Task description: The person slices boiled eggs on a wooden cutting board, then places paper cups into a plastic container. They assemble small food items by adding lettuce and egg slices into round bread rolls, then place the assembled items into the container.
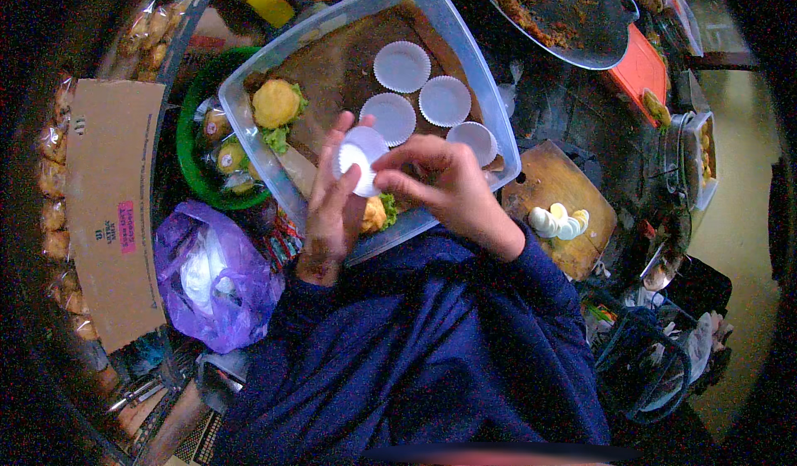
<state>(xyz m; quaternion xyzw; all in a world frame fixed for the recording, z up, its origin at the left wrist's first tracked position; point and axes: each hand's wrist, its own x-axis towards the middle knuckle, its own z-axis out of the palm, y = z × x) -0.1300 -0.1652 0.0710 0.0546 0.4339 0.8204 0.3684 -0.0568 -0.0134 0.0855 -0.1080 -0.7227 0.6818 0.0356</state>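
Above a clear plastic box (480, 61), my left hand (326, 210) grips a small stack of white paper baking cups (363, 152). My right hand (455, 185) pinches toward the edge of the stack, its fingertips close together by the cups; whether they grip one is hard to make out. Several single white paper cups (402, 67) sit apart on the brown sheet (328, 59) lining the box. At the box's left lies a golden round bun (276, 103) with green lettuce. Another bun (375, 216) with lettuce is partly hidden behind my hands.
Sliced boiled eggs (561, 222) lie on a wooden cutting board (548, 167) to the right. A large pan (594, 39) of reddish-brown food stands far right, beside a red lid (639, 72). Leftward are a green basket (189, 121), a purple plastic bag (212, 317) and a cardboard sheet (116, 159).
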